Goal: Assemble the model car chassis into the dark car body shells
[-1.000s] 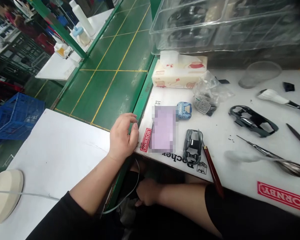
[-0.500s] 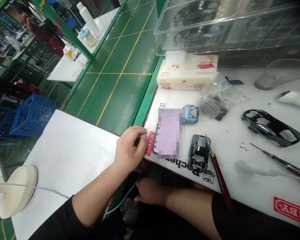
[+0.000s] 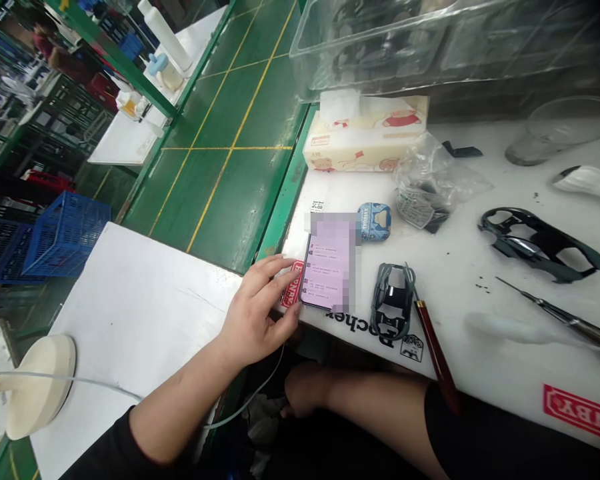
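Person's left hand (image 3: 257,317) back up, fingers extended, thumb apart; right hand (image 3: 304,390) lower, curled, partly shadowed.

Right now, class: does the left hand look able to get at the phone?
Probably yes: the left hand is close beside the phone, which lies screen-up, and nothing visible stands between it and the fingers.

I saw the left hand (image 3: 257,310) loosely spread just beside a lit phone (image 3: 325,273) on the white table (image 3: 455,287), near a dark car shell (image 3: 393,300), the right hand (image 3: 303,390) below table height.
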Available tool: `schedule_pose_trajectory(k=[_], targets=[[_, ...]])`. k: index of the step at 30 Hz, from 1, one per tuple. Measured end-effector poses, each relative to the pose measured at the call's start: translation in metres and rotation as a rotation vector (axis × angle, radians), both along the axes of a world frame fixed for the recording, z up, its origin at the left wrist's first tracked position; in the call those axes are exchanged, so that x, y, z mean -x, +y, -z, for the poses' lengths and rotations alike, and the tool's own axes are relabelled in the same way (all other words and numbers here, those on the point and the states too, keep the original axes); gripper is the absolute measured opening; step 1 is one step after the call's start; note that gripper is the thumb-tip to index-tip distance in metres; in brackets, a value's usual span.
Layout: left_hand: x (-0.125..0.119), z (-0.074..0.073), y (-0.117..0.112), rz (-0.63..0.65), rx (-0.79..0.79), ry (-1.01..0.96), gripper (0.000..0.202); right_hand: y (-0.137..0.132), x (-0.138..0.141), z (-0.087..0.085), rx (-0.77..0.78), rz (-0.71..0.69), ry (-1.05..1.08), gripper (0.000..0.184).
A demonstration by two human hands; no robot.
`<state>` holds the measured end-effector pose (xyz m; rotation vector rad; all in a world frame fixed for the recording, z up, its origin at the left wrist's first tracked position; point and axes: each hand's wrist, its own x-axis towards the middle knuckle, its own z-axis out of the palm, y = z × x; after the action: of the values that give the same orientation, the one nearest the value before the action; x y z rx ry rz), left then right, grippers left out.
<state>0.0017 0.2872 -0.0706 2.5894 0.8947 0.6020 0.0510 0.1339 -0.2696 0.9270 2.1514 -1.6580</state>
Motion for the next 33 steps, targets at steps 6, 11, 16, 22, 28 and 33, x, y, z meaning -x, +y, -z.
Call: schedule_pose_trajectory(k=[6, 11, 16, 22, 28, 33], targets=[[0.0, 0.0, -0.002, 0.035, -0.007, 0.017, 0.055, 0.005, -0.001, -0.002, 0.002, -0.094, 0.009, 0.028], [0.0, 0.0, -0.002, 0.054, -0.017, 0.046, 0.06, 0.005, -0.003, -0.003, -0.035, -0.088, 0.02, 0.028], [-0.001, -0.002, -0.002, 0.104, -0.002, 0.085, 0.065, 0.005, -0.006, -0.005, -0.051, -0.05, 0.018, 0.027], [0.005, -0.007, -0.002, 0.193, 0.022, 0.017, 0.055, 0.011, -0.007, -0.02, -0.036, -0.1, -0.047, 0.038], [0.009, -0.006, 0.0, 0.219, 0.028, -0.006, 0.044, 0.02, -0.01, -0.031, 0.027, -0.222, -0.086, 0.045], [0.01, -0.004, 0.0, 0.239, 0.026, -0.006, 0.043, 0.022, -0.013, -0.032, 0.02, -0.232, -0.091, 0.047]])
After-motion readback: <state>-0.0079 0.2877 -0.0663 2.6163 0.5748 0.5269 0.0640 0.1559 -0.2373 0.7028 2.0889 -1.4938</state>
